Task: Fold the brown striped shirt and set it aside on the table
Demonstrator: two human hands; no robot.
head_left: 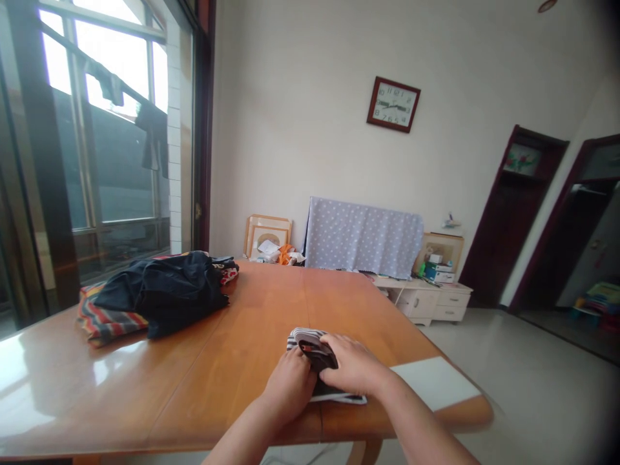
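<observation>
A small folded garment (320,352), dark with black-and-white stripes and a pale edge, lies on the wooden table (252,323) near its front edge. My left hand (293,382) is closed on the garment's left side, its fingertips tucked into the cloth and partly hidden. From the right, my right hand (356,365) grips the folded upper part between thumb and fingers. A bit of orange shows inside the fold. What kind of garment it is I cannot tell.
A heap of clothes (179,290), dark navy over striped cloth, rests at the table's left. A white sheet (438,382) lies at the right corner. Beyond stand a low white cabinet (426,303) and something draped with a dotted cloth (363,236). A window (116,129) is on the left.
</observation>
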